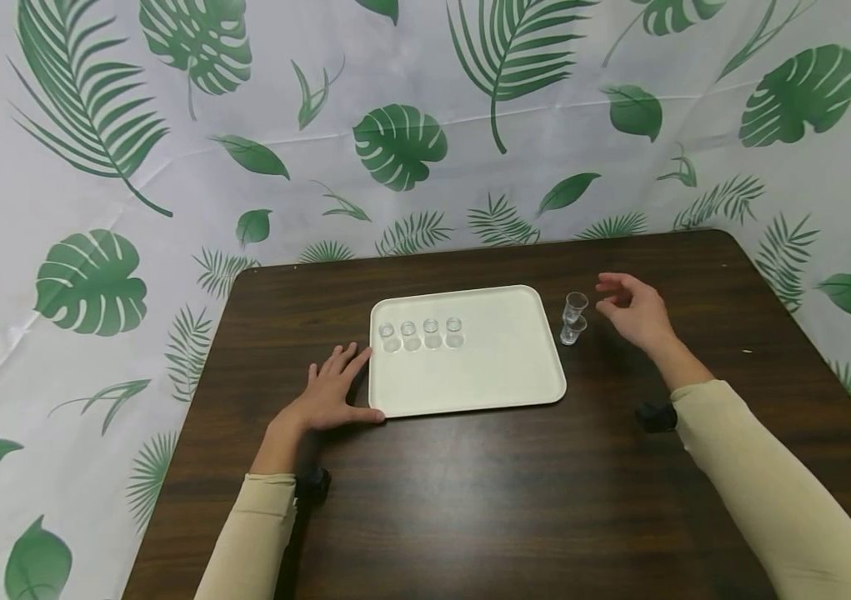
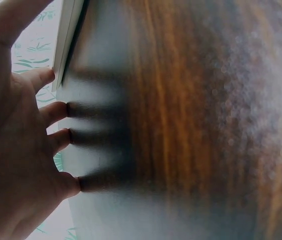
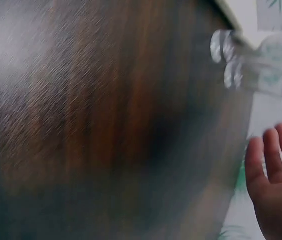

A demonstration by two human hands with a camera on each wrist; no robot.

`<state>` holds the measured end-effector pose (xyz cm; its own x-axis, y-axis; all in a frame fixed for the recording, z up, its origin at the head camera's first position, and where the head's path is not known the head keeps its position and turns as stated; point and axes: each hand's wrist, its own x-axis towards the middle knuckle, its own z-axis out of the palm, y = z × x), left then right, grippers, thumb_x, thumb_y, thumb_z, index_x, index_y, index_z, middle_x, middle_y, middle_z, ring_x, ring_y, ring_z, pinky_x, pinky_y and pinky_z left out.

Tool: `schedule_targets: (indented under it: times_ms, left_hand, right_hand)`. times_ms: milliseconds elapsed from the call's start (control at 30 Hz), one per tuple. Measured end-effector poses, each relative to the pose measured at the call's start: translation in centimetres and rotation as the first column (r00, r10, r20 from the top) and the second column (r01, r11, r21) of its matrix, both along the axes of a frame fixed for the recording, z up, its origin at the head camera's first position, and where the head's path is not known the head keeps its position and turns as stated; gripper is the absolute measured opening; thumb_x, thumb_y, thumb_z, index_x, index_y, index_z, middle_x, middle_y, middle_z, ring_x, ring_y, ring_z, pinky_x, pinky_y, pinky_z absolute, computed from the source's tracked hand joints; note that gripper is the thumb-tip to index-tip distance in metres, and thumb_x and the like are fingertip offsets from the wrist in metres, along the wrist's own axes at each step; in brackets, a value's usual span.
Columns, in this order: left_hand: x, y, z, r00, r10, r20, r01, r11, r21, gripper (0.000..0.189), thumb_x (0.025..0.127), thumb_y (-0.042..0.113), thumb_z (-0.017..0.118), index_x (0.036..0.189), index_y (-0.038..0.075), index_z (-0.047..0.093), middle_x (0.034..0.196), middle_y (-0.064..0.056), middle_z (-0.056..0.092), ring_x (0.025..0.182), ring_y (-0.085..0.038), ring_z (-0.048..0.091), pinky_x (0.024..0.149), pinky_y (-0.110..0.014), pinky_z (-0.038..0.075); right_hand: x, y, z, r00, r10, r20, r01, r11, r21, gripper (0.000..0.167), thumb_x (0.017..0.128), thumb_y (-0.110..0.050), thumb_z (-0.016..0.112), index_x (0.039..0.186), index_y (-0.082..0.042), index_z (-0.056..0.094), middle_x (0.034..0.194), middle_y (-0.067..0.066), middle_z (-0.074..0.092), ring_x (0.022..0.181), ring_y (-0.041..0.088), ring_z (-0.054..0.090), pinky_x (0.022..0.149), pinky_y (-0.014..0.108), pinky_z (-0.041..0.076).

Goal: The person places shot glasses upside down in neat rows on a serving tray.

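My left hand [image 1: 329,398] is spread out at the left edge of a cream tray [image 1: 503,362]. Its thumb touches the tray's near left corner, and the other fingertips [image 2: 70,184] rest on the table. On the tray's left half stands a row of several small clear shot glasses [image 1: 432,331], narrower ends up. Two more shot glasses stand on the table just right of the tray, wide mouths up: a farther one [image 1: 576,304] and a nearer one [image 1: 571,331]. Right of this pair my right hand [image 1: 637,315] is raised with loosely bent fingers, holding nothing.
The dark wood table [image 1: 470,492] reaches back to a white cloth wall [image 1: 320,200] printed with green leaves. A low raised rim runs round the tray. Dark wrist cameras sit below the left wrist [image 1: 312,483] and right wrist [image 1: 656,417].
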<state>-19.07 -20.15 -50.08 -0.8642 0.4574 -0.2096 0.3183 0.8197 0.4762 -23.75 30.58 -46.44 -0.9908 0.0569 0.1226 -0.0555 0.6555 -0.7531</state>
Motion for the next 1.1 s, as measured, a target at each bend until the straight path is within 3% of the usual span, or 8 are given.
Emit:
schedule_targets:
  times_ms: [167,467,800,1100]
  left_hand:
    - [0.1,0.0,-0.2,1.000,0.003,0.002,-0.003,1.000,-0.006,0.115,0.073,0.073,0.070,0.160,0.024,0.013,0.164,-0.012,0.007,0.149,-0.035,-0.001,0.108,-0.071,0.000]
    - [0.1,0.1,-0.1,1.000,0.009,0.001,-0.009,1.000,0.001,0.115,0.072,0.074,0.069,0.160,0.024,0.014,0.164,-0.012,0.008,0.149,-0.035,0.000,0.108,-0.070,0.000]
    - [0.0,0.0,-0.3,1.000,0.011,-0.003,-0.011,1.000,0.001,0.116,0.071,0.076,0.068,0.160,0.025,0.013,0.164,-0.011,0.007,0.149,-0.034,0.000,0.108,-0.070,-0.001]
    - [0.1,0.0,-0.2,1.000,0.012,-0.001,-0.012,1.000,-0.005,0.115,0.072,0.075,0.069,0.160,0.025,0.013,0.164,-0.011,0.007,0.149,-0.034,-0.001,0.108,-0.070,-0.001]
  right_hand:
    - [-0.1,0.9,-1.6,0.989,0.113,0.091,-0.115,0.993,0.012,0.049,0.094,-0.003,0.063,0.141,0.004,0.047,0.130,0.025,0.057,0.107,0.039,0.058,0.074,0.028,0.046]
    - [-0.7,0.5,-2.8,0.987,0.121,0.101,-0.127,0.991,0.048,0.049,0.094,-0.005,0.065,0.139,0.004,0.049,0.128,0.029,0.057,0.106,0.042,0.059,0.087,0.053,0.045]
    - [-1.3,-0.3,-3.1,0.981,0.154,0.120,-0.165,0.983,0.085,0.049,0.092,-0.006,0.069,0.137,0.002,0.052,0.123,0.026,0.061,0.106,0.041,0.058,0.090,0.054,0.044]
    - [-1.2,-0.8,-3.3,0.985,0.094,0.144,-0.105,0.992,0.072,0.045,0.092,-0.019,0.072,0.132,-0.004,0.059,0.117,0.024,0.062,0.105,0.039,0.057,0.089,0.053,0.044]
